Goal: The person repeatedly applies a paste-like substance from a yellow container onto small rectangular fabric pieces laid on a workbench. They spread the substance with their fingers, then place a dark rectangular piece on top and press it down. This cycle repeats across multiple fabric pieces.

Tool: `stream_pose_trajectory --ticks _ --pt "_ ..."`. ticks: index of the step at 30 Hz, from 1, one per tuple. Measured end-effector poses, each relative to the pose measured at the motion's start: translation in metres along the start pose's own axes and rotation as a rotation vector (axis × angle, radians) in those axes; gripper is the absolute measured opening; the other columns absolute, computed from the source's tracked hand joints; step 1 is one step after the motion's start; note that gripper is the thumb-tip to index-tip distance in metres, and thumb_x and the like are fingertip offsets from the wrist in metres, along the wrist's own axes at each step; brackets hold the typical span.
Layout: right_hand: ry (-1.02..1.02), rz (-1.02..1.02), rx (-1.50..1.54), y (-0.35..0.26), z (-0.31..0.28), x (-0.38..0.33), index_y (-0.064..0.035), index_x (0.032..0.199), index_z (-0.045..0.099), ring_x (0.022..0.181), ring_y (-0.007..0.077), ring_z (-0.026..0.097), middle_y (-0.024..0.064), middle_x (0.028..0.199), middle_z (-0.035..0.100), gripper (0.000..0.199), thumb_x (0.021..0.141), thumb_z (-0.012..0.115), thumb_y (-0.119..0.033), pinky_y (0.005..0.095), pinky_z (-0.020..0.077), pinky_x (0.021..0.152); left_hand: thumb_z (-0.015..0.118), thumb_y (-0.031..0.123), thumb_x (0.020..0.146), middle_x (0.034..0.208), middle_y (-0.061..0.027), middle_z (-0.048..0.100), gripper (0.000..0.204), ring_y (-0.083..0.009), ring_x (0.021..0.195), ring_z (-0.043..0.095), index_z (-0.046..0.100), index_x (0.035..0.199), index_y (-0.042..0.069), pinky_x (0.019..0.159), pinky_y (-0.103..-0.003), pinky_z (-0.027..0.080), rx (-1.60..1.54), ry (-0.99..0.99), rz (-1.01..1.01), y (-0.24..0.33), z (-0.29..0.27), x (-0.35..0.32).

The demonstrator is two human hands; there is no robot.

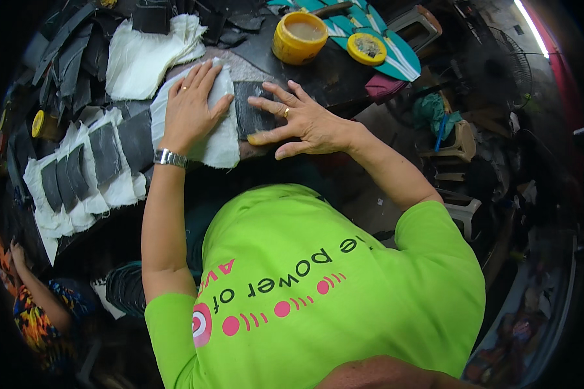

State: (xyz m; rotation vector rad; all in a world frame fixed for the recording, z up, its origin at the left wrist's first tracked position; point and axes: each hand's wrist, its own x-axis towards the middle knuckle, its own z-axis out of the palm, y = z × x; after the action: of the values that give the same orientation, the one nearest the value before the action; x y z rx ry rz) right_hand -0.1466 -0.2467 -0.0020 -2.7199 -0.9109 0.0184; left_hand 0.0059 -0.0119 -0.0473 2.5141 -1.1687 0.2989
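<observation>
My left hand (196, 109) lies flat on a piece of white cloth (222, 139) with frayed edges, its fingers stretched out toward the far side. Beside that cloth is a black rectangular piece (253, 113), its right edge partly under my right hand (308, 124). The fingers of my right hand are spread, and its thumb, with a yellowish stain at the tip, rests at the near edge of the black piece. Neither hand grips anything. Left of my left hand, a row of dark rectangular pieces (104, 154) lies overlapped with white cloth pieces.
A yellow tub (300, 39) of pale, cloudy stuff stands beyond my right hand. Its yellow lid (366, 49) lies on teal and white strips (396, 61). Dark strips (71, 55) heap at far left near white cloth (150, 53). Another person's arm (42, 285) shows lower left.
</observation>
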Motion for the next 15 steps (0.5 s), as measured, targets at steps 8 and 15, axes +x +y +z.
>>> stream_pose_trajectory --ticks 8,15 --pt "0.499 0.503 -0.099 0.102 -0.072 0.013 -0.0129 0.118 0.073 0.115 0.0311 0.062 0.0165 0.123 0.065 0.05 0.1 0.05 -0.053 0.0394 0.0496 0.094 0.054 0.052 0.093 0.157 -0.0071 0.04 0.065 -0.0215 0.146 0.034 0.046 0.149 0.017 0.117 -0.041 0.024 0.009 -0.008 -0.039 0.005 -0.001 -0.001" --pt "0.203 0.873 -0.244 0.117 -0.089 0.046 -0.0177 0.122 0.073 0.117 0.0327 0.061 0.0157 0.126 0.065 0.069 0.096 0.037 -0.071 0.0428 0.0487 0.098 0.053 0.051 0.093 0.155 -0.0069 0.044 0.064 -0.021 0.144 0.036 0.049 0.146 0.016 0.117 -0.04 0.023 0.0 0.052 -0.029 0.003 0.003 -0.003"
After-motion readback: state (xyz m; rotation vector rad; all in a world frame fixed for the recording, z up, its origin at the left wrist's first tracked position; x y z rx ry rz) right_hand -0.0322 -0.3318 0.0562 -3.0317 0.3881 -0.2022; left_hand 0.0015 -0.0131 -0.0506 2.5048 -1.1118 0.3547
